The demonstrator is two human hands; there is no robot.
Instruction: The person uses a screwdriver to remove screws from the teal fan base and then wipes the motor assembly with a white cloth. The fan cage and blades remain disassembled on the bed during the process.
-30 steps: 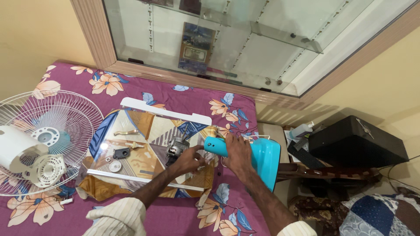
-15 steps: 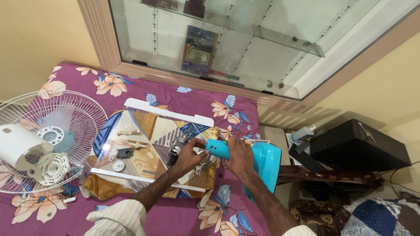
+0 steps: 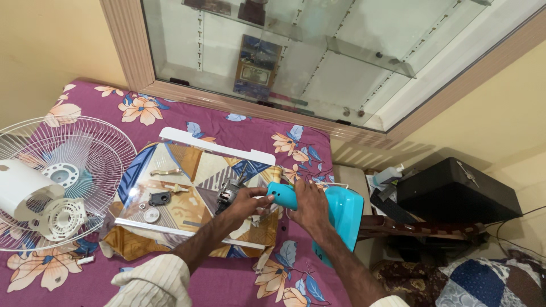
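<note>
A turquoise plastic fan base [image 3: 340,213] lies on the purple flowered cloth [image 3: 227,122], its neck [image 3: 282,195] pointing left. My right hand [image 3: 310,204] grips that neck from above. My left hand [image 3: 248,202] pinches at the neck's end, beside a small grey fan motor [image 3: 228,191]. Both hands work over a clear plastic-covered patterned sheet [image 3: 176,196] that bears a brass-coloured bracket [image 3: 165,171], a black part [image 3: 160,198] and a white washer [image 3: 151,215].
A white wire fan guard [image 3: 85,165] lies at the left with white motor housing parts [image 3: 23,190] on it. A glass-fronted cabinet [image 3: 296,57] stands behind. To the right sit a black case [image 3: 455,193], a bottle [image 3: 388,175] and a patterned quilt [image 3: 483,281].
The view has shifted slightly down and left. My hands stay on the turquoise neck, with the left fingers now closer around its end.
</note>
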